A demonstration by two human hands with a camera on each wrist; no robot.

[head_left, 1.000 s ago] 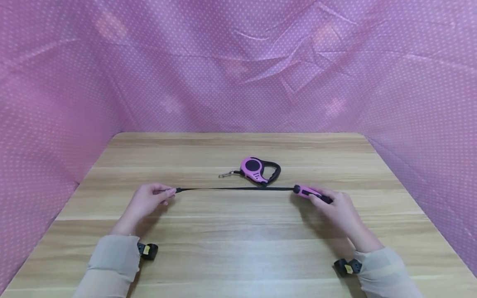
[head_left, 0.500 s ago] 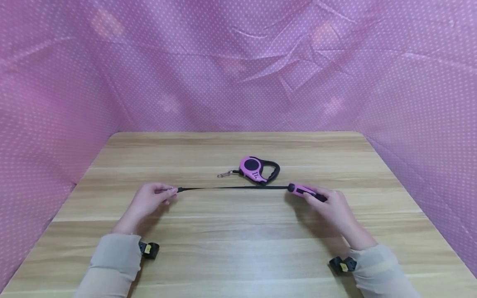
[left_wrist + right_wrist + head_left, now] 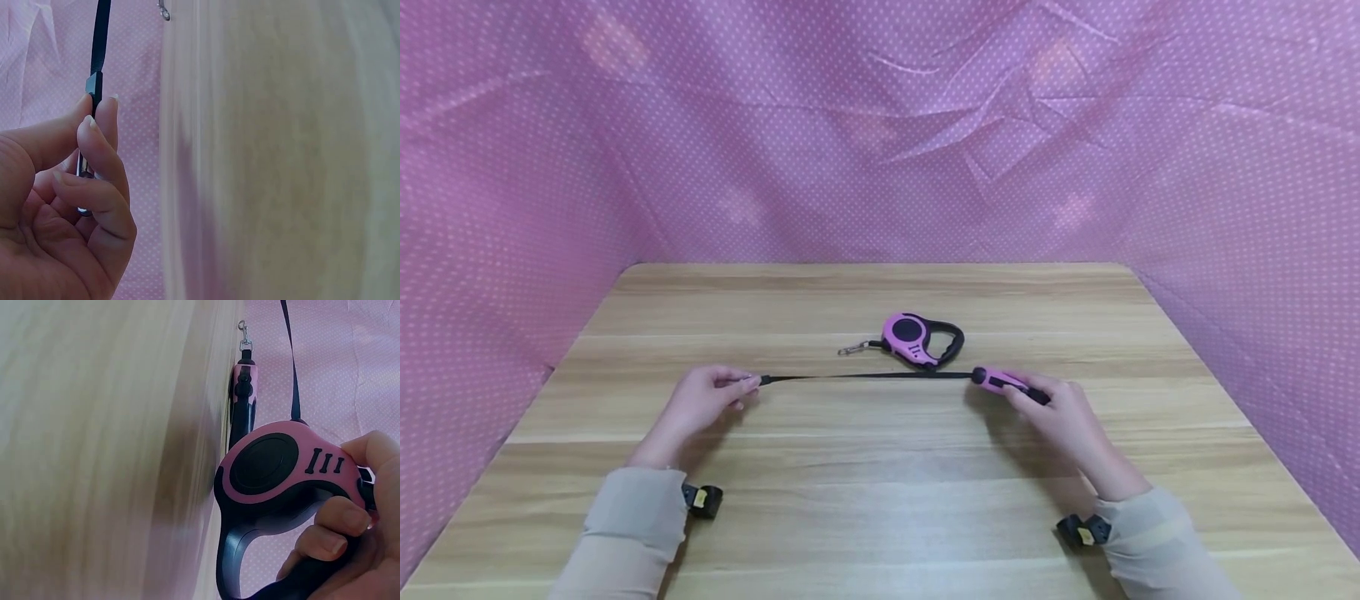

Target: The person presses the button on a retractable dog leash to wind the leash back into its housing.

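Observation:
My right hand grips the black handle of a pink and black retractable dog leash, fingers curled through its loop and thumb near the top. From its nose a flat black strap runs out straight to the left, above the table. At the strap's far end my left hand pinches the black end piece, and the metal clip shows between its fingers in the left wrist view. Behind the strap lies a second pink and black retractable leash, its silver clip pointing left.
The wood-grain table reaches back to a pink dotted cloth that hangs behind and at both sides. Black wrist cameras sit at the left cuff and the right cuff.
My right hand has moved left with its leash, so the stretch of strap between the hands is shorter. My left hand has stayed nearly in place. The second leash lies as before.

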